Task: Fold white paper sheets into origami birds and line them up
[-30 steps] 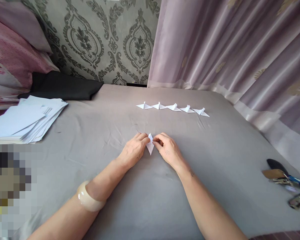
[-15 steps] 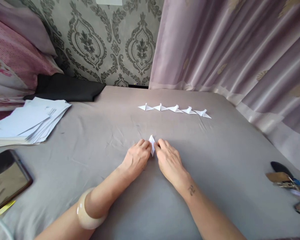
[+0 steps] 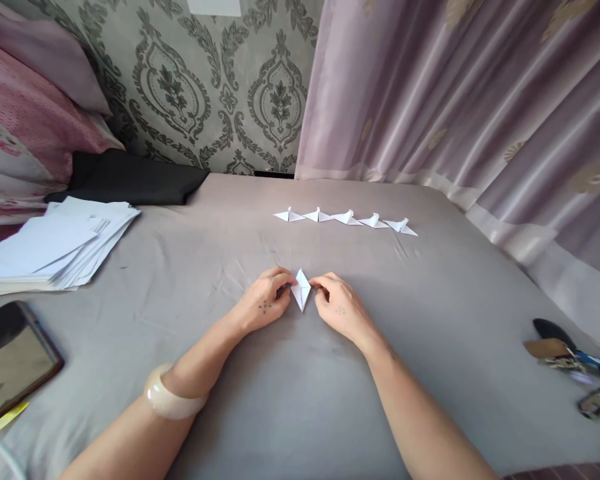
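A small white folded paper (image 3: pixel 301 294), diamond-shaped with creases across its face, is between my two hands above the grey cloth. My left hand (image 3: pixel 267 298) pinches its left corner between thumb and fingers. At the opposite corner, my right hand (image 3: pixel 339 303) has its fingers curled in a pinch on the paper's edge. Farther back, several white folded paper birds (image 3: pixel 347 217) stand side by side in a row.
A stack of white paper (image 3: pixel 45 250) lies at the left, in front of a folded black cloth (image 3: pixel 140 177). Nearer on that side is a phone (image 3: pixel 17 360). Keys (image 3: pixel 563 362) lie at the right. Purple curtains (image 3: pixel 405 93) hang behind the grey-covered surface (image 3: pixel 430 320).
The folded paper now shows a wider diamond face than before. My hands have turned and moved slightly apart, with the fingers at its side corners. The view has shifted a little.
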